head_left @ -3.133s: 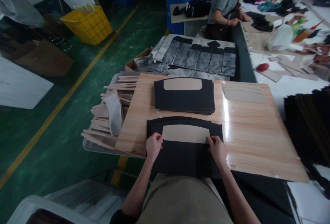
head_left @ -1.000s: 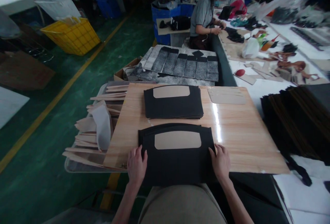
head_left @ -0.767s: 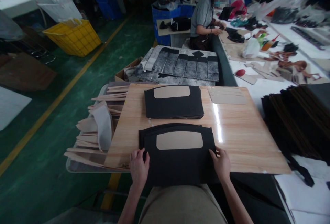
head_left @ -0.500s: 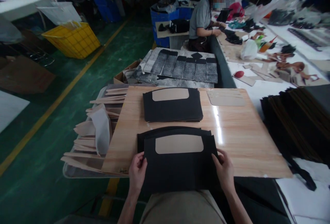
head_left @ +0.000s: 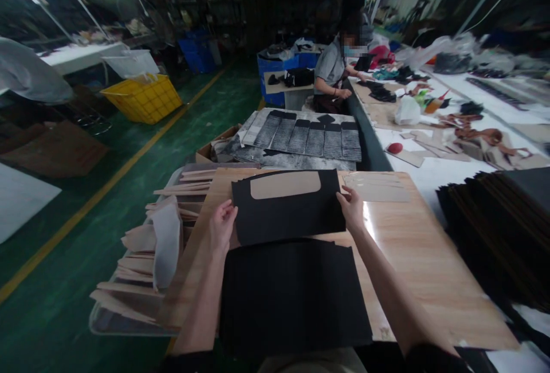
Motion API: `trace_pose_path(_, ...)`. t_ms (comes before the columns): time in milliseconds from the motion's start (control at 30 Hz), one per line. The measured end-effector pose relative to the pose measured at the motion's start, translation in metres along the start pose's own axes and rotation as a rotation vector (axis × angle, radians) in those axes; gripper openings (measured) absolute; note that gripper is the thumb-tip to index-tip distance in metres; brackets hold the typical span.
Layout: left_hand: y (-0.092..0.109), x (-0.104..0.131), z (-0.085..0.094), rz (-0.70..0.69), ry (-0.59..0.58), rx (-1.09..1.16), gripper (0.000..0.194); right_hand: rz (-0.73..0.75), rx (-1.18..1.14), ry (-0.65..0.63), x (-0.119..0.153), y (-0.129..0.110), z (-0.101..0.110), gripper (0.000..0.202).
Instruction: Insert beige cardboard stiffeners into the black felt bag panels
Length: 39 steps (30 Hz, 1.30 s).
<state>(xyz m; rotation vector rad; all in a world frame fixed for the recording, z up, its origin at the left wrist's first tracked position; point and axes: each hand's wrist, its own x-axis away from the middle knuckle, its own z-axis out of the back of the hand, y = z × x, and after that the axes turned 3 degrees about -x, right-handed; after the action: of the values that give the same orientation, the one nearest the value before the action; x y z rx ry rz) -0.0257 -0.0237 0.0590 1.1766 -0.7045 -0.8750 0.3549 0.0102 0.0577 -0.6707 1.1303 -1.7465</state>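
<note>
Left hand point(head_left: 221, 227): fingers half-curled at the left edge of a black panel point(head_left: 287, 215); could not tell if they pinched it or only touched. Right hand point(head_left: 353, 209): thumb and forefinger gripped the panel's right edge. Panel sat at the far middle of the wooden board point(head_left: 395, 252), beige patch point(head_left: 286, 185) face up along its far side; could not tell if it lay flat or hung just above the board.

Step looked like placing and squaring the panel. Best done with even support on both edges, low and level, no push on the patch, corners lined up before letting go. Uneven release would likely skew it.

Nearer the body: a black stack point(head_left: 296, 295), between the forearms, just short of the panel; sleeves could drag it. Far right on the board: thin beige sheets point(head_left: 378, 188), near the right fingers, easy to knock.

Left: grey tray point(head_left: 112, 330) of folded beige pieces point(head_left: 137, 261), poking out by the board's edge. Beyond: striped black strips point(head_left: 296, 135). Right: dark pile point(head_left: 481, 230), cluttered white table point(head_left: 451, 171). Co-worker point(head_left: 329, 72) farther off, clear of the hands.
</note>
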Motion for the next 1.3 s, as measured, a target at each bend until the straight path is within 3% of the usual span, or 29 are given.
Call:
trace_pose_path(100,-0.023,0.006,-0.007,-0.006,0.048,-0.219,0.040,0.014,0.193,-0.010,-0.014,0.021,-0.007,0.049)
trace_pose_path(200,-0.052,0.061,-0.006,-0.285,0.067,-0.529,0.033,-0.006,0.332,-0.008,-0.008,0.053,0.006,0.039)
trace_pose_path(300,-0.073,0.131,-0.007,-0.567,-0.110,-0.745,0.028,-0.019,0.472,0.011,-0.011,0.078,0.023,0.038)
trace_pose_path(367,-0.081,0.167,-0.010,-0.672,-0.206,-0.868,0.030,-0.008,0.545,0.019,-0.026,0.087,0.030,0.038)
trace_pose_path(467,-0.087,0.193,-0.016,-0.707,-0.241,-1.023,0.034,0.017,0.609,0.015,-0.056,0.095,0.029,0.035)
trace_pose_path(600,-0.090,0.194,-0.017,-0.698,-0.242,-1.066,0.036,0.052,0.631,-0.006,-0.079,0.102,0.019,0.029)
trace_pose_path(767,-0.089,0.192,-0.015,-0.691,-0.258,-1.074,0.036,0.101,0.620,-0.034,-0.075,0.104,0.013,0.032)
trace_pose_path(900,-0.088,0.193,-0.016,-0.678,-0.270,-1.062,0.035,0.083,0.632,-0.014,-0.070,0.096,0.021,0.030)
trace_pose_path(1067,-0.085,0.191,-0.016,-0.687,-0.272,-1.050,0.035,0.005,0.673,0.042,-0.048,0.081,0.058,0.026)
trace_pose_path(1200,-0.082,0.191,-0.018,-0.679,-0.274,-1.055,0.034,-0.037,0.714,0.102,0.002,0.072,0.102,0.036)
trace_pose_path(1300,-0.081,0.191,-0.019,-0.672,-0.273,-1.063,0.034,-0.052,0.730,0.273,0.047,0.066,0.141,0.044)
